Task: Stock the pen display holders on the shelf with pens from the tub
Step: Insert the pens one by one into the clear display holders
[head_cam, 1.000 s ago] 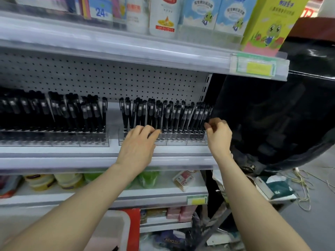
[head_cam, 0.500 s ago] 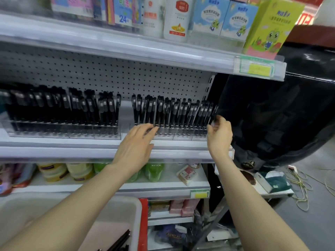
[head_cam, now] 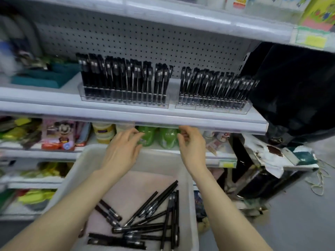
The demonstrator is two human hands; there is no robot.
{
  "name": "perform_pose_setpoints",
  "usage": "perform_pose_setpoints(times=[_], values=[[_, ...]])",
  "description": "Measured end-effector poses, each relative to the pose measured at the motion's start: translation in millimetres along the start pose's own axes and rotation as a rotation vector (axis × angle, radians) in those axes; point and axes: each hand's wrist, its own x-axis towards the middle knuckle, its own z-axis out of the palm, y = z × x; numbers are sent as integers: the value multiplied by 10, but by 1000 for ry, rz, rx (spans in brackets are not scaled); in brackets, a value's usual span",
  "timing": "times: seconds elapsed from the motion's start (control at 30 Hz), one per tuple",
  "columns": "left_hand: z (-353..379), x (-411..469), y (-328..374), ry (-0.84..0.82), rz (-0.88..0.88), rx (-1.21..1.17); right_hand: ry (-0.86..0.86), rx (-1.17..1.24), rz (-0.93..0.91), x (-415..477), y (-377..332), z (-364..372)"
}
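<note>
Both hands, left hand (head_cam: pixel 123 151) and right hand (head_cam: pixel 193 146), lowered from holders, empty above tub (head_cam: pixel 186 187).

Both hands, left hand (head_cam: pixel 123 151) and right hand (head_cam: pixel 192 147), are off the pen holders, now mid-frame and empty above the tub (head_cam: pixel 76 171).

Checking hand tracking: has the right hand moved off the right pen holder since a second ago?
Yes. The right hand dropped from the right pen holder to below the shelf edge.

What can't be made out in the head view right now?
- Top-shelf boxes: cut off by the top edge.
- Teal item far left: motion-blurred.
- Yellow price tag: text too blurred.
- Right hand fingertips: curled under, any grip unclear.
- Tub near rim: cut off by the bottom edge.
</note>
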Motion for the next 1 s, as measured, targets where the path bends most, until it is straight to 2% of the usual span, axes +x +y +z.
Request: perform_pose_setpoints(times=[0.1, 0.27, 0.4, 0.47, 0.6, 0.7, 1.0], values=[[-17, -261, -217, -105, -34, 14, -155, -54, 48, -320, -128, 260], [-56, -467, -370, -180, 8, 50, -830, -144, 79, -715, -298, 402], [-39, -466, -365, -155, -4, 21, -1199, -216, 66, -1011, -338, 522], [-25, -477, -381, -158, -1, 8, -1316, -297, 22, -1110, -323, 552], [-3, -515, -384, -144, -5, -1, -1342, -432, -83, -1200, -374, 573], [11, -512, -374, -118, -11, -5, -1307, -441, -91, -1214, -391, 592], [19, -496, -360, -81, -13, 0, -836, -288, -63, -1091, -169, 675]])
